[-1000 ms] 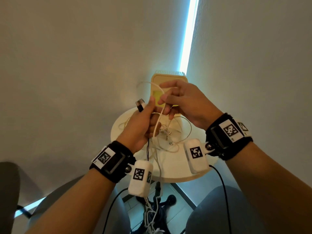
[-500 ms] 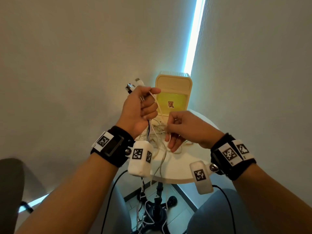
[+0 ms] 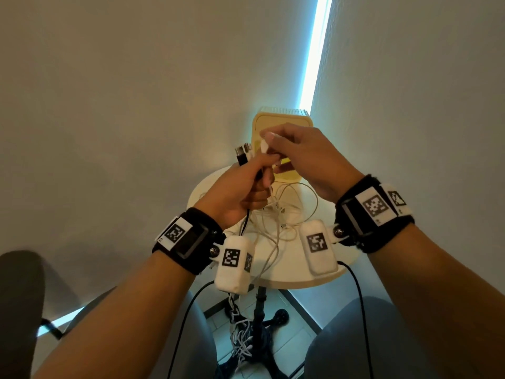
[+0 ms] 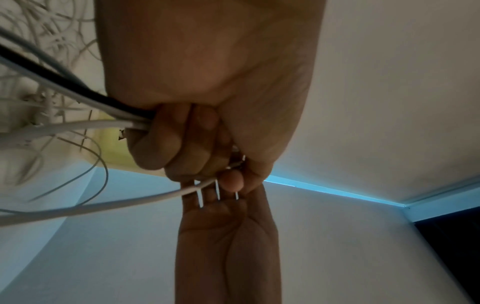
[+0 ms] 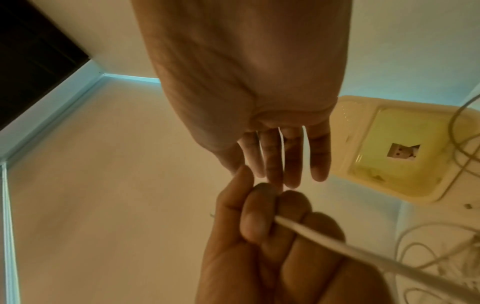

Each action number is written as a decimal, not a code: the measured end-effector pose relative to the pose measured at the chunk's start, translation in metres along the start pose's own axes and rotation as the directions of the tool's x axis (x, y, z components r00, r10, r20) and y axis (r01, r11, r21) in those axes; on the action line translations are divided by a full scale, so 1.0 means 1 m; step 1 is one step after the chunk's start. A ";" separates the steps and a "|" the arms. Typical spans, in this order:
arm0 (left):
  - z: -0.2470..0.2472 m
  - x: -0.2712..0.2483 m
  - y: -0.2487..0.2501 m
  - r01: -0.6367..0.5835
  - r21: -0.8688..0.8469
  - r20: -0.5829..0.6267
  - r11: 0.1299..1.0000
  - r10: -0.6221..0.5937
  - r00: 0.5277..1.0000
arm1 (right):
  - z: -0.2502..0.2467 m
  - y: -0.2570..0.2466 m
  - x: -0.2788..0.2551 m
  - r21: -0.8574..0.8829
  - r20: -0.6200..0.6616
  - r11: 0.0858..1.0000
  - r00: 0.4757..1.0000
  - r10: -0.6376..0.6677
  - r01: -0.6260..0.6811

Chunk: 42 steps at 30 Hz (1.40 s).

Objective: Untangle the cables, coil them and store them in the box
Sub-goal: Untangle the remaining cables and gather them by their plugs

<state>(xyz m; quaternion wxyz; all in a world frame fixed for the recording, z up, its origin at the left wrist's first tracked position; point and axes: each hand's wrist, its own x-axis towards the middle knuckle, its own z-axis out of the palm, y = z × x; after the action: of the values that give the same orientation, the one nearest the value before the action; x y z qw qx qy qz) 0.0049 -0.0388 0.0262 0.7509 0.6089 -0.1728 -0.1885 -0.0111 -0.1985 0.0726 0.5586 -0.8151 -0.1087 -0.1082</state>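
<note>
My left hand (image 3: pixel 257 184) is raised above the table in a fist around a bundle of white and black cables (image 4: pixel 78 98). Their USB plugs (image 3: pixel 242 154) stick out above the fist. Just above it, my right hand (image 3: pixel 269 144) pinches the white plug (image 3: pixel 264 146) of one cable between thumb and forefinger. In the right wrist view the other fingers (image 5: pixel 293 164) lie fairly straight over the left fist (image 5: pixel 272 236). A loose tangle of thin white cables (image 3: pixel 287 212) lies on the table below. The open yellow box (image 3: pixel 281 123) stands behind the hands.
The small round white table (image 3: pixel 314 272) stands in a corner between two walls. More cables (image 3: pixel 240 340) hang over its near edge down to the floor, beside the black pedestal (image 3: pixel 259 318). My knees are close under the table's edge.
My right hand has risen from the tangle on the table to just above my left fist and now pinches a white plug. The left hand has stayed raised with its bundle.
</note>
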 end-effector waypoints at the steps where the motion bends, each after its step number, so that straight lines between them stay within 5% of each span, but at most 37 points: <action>1: 0.002 -0.001 0.000 0.005 0.015 -0.002 1.000 -0.005 1.000 | 0.004 -0.001 0.001 -0.003 -0.014 0.999 0.999 -0.035 0.035; 10: 0.002 -0.004 0.005 -0.059 0.177 -0.207 0.982 0.096 0.974 | 0.020 -0.011 0.003 -0.049 -0.022 0.993 0.994 -0.111 0.109; 14: -0.003 -0.007 0.012 -0.015 0.297 -0.189 0.955 0.074 0.979 | 0.019 -0.014 0.004 -0.075 0.017 0.990 0.993 -0.117 0.118; 22: -0.006 -0.017 0.014 -0.081 0.196 -0.047 0.977 0.092 0.995 | 0.021 -0.019 -0.001 -0.070 0.054 0.980 0.981 -0.184 0.187; 29: -0.005 -0.032 0.023 -0.028 0.129 -0.105 0.991 0.042 0.994 | 0.037 -0.030 0.002 -0.153 0.018 0.962 0.974 -0.225 0.225; 36: -0.010 -0.043 0.023 -0.060 0.217 -0.122 0.974 0.088 0.989 | 0.064 -0.050 -0.002 -0.384 0.228 0.879 0.952 -0.206 0.282; 42: -0.021 -0.049 0.014 -0.076 0.178 -0.210 0.981 0.113 0.971 | 0.081 -0.041 -0.004 -0.384 0.321 0.837 0.907 -0.274 0.389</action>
<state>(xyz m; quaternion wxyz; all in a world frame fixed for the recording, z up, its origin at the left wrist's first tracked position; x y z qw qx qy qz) -0.0269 0.0057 0.0345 0.7192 0.6784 -0.1331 -0.0688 -0.0226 -0.1086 0.0790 0.3138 -0.8952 -0.2924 -0.1212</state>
